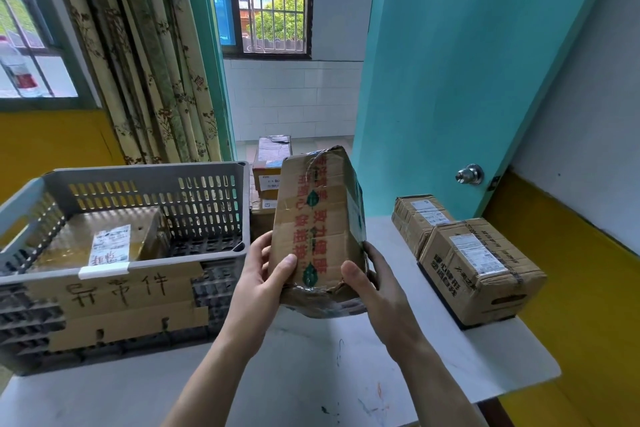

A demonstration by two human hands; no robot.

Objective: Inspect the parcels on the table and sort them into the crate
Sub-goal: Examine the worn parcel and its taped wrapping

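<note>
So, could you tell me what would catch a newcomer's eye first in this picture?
Most likely the battered cardboard parcel, held upright at centre by the left hand and right hand, its bottom edge crushed. To its left stands a grey crate with a handwritten cardboard sign and one labelled parcel inside. Two more boxes sit on the white table at right.

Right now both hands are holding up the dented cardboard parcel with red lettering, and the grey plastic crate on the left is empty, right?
Not quite. The grey plastic crate is not empty: the head view shows a flat brown labelled parcel inside. Left hand and right hand do hold the dented cardboard parcel with red lettering.
</note>
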